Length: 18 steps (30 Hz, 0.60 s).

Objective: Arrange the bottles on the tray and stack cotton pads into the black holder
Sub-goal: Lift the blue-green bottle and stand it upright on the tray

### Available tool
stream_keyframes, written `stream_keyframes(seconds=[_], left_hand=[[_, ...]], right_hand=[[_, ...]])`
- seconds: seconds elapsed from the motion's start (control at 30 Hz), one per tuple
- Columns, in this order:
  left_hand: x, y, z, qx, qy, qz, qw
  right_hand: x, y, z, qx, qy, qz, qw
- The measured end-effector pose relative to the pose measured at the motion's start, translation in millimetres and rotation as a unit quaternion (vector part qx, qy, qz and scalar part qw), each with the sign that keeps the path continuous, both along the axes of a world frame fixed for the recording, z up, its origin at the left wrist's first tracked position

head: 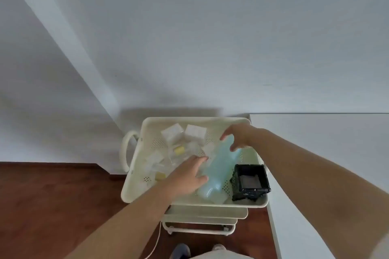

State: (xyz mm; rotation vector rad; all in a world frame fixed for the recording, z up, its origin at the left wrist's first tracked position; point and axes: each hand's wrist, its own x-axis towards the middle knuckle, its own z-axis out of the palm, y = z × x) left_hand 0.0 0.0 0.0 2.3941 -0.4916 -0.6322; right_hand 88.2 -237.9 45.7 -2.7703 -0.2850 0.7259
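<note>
A cream perforated tray [147, 132] tops a small cart. A long pale-blue bottle [219, 170] lies on its side across the tray's middle. My left hand [185, 176] hovers at the bottle's near left side with fingers spread. My right hand [237, 136] is open over the bottle's far end, fingers curled around it without a clear grip. The black holder [250, 182] stands at the tray's near right corner. Small clear bottles with yellow caps [179, 150] and white cotton pads [194, 131] lie scattered on the left and back. The image is blurred.
A white tabletop [326, 153] sits right beside the cart. A white wall rises behind, and dark wooden floor [52, 206] spreads on the left. The cart's lower shelves [202, 216] and my shoes [181, 251] show below, with a white cable [157, 244] on the floor.
</note>
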Motion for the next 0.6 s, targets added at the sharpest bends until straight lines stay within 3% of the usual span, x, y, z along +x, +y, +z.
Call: stream_keyframes(seconds=[0.1,0.6], left_hand=[[-19.1,-2.4,-10.1,0.0,0.027,0.036,0.999],[-36.4,-12.1,-40.0,0.007,0.119,0.123,0.985]], right_hand=[[-8.3,-1.2,-15.7,-0.001,0.034,0.005,0.999],[-15.6,-6.6,-47.8,0.053,-0.001,0.006,0.999]])
